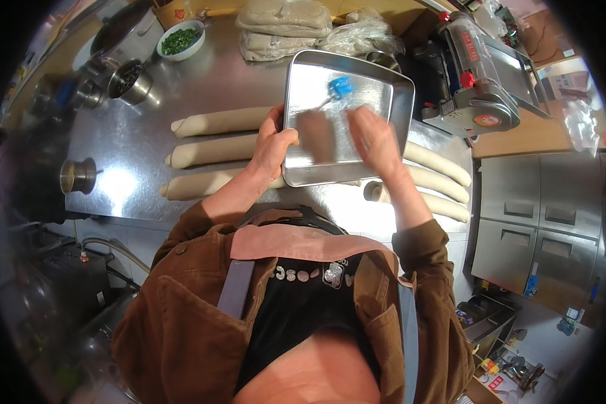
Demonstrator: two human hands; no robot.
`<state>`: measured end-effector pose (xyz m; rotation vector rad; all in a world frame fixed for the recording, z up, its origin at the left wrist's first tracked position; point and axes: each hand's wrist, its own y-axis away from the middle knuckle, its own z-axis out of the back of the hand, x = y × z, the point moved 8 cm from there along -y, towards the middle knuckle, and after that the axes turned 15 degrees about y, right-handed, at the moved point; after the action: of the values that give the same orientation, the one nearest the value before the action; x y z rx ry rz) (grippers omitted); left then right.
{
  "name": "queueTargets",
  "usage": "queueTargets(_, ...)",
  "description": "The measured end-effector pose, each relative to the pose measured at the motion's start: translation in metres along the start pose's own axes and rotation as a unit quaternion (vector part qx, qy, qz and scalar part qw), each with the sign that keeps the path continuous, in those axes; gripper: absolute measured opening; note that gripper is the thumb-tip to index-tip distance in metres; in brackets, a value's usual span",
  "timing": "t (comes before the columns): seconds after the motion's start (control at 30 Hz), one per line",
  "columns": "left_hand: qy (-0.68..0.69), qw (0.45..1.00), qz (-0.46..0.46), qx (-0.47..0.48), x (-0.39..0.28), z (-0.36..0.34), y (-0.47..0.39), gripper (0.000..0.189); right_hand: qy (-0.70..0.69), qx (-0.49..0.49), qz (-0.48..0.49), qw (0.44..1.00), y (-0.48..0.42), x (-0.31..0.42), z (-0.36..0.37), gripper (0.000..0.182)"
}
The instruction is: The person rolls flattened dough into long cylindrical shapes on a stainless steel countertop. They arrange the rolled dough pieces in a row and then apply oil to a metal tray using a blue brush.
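My left hand [272, 144] grips the left rim of a rectangular stainless-steel tray [348, 174], thumb over the edge. The tray is held tilted above the worktop. My right hand [376, 139] is curled over its inside and blurred. A blue-headed pastry brush [340, 88] shows at the fingers; its handle is mostly hidden or blurred. A brownish reflection of a hand shows on the tray's shiny floor. Long dough rolls [209, 151] lie in rows under the tray, with further dough roll ends [439, 182] emerging on the right.
A steel worktop [131, 121] bears a bowl of chopped greens [179, 41], a large pot [131, 38], a small steel pot [126, 83] and a metal cup [78, 175]. Plastic-wrapped bundles [283, 28] sit at the back. A dough-rolling machine [477, 81] stands right, near a steel refrigerator [540, 202].
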<state>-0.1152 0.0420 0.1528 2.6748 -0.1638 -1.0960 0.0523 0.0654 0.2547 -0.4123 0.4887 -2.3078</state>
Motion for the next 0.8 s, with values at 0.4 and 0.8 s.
queueTargets(0.4, 0.010, 0.999, -0.003, 0.039, -0.007, -0.004, 0.000, 0.063, -0.130, -0.021, -0.103, 0.986, -0.020, -0.026, 0.006, 0.019)
queueTargets(0.8, -0.018, 1.000, -0.019, -0.004, -0.016, 0.001, 0.007, 0.069, -0.279, 0.297, -0.071, 0.911, 0.025, 0.037, -0.014, 0.014)
